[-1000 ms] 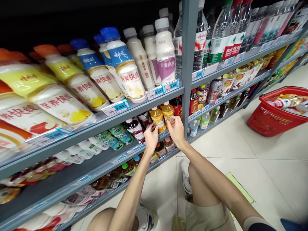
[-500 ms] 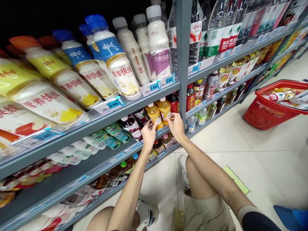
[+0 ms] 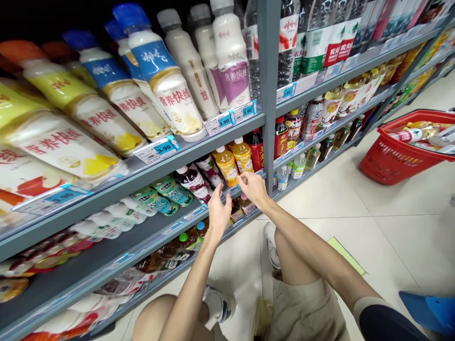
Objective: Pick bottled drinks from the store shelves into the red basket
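Two orange-drink bottles, one on the left (image 3: 226, 166) and one on the right (image 3: 242, 155), stand side by side on the lower shelf, leaning slightly. My left hand (image 3: 218, 213) is in front of the shelf edge, thumb and fingers apart, holding nothing. Close before the base of the right orange bottle is my right hand (image 3: 254, 190), its fingers bent together with nothing visible in them. Whether its fingertips touch the bottle or shelf edge I cannot tell. Dark purple-drink bottles (image 3: 195, 183) stand to the left, and a dark bottle with a red label (image 3: 256, 149) to the right.
Above, milk-drink bottles (image 3: 176, 102) line a shelf with price tags (image 3: 159, 149). A grey upright post (image 3: 269, 94) divides the shelving. On the tiled floor stands a red basket (image 3: 386, 158) of goods at right. A blue object (image 3: 428, 308) is at lower right.
Both hands have drawn back from the orange bottles, down and toward me. The left hand's fingers have come away from the left bottle. The bottles stay on the shelf.
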Available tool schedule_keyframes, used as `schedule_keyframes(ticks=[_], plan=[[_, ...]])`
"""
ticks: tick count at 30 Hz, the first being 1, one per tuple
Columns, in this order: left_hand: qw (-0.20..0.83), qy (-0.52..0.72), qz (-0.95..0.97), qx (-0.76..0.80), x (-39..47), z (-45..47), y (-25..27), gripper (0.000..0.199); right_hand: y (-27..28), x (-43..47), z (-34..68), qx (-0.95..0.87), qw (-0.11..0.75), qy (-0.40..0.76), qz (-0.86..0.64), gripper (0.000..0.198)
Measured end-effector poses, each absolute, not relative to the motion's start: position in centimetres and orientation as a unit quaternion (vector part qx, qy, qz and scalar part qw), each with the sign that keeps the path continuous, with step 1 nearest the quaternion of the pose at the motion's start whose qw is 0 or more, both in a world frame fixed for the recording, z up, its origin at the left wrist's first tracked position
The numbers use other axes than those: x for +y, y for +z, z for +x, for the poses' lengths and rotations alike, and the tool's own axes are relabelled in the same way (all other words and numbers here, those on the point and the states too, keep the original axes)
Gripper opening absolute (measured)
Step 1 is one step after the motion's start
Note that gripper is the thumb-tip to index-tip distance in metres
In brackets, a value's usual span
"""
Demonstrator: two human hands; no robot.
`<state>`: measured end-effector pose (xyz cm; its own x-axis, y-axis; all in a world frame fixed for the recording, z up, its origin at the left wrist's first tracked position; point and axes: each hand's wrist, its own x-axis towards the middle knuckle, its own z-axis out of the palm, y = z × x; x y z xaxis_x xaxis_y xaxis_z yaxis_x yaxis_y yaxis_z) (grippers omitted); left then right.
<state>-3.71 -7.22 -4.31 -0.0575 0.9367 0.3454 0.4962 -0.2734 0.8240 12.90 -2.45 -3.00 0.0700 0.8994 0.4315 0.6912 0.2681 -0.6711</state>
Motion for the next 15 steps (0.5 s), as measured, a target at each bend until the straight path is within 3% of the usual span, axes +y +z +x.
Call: schedule_keyframes(ticks=[6, 10, 15], plan=[[0.35, 0.448, 0.57, 0.593, -19.5, -9.5, -5.3, 0.042, -2.7, -3.1, 13.2, -0.747, 0.368, 0.143, -0.535, 0.033], [0.266, 0.506, 0.411, 0.71, -29.1, -15.4, -4.3, 0.045, -3.1, -3.8, 12.4, -0.839, 0.318, 0.191, -0.399, 0.031], [0.085, 0.557, 0.257, 0.785, -40.4, -23.8, -4.2, 0.044, -4.3, -5.0, 10.1, -0.892, 0.276, 0.224, -0.28, 0.033]])
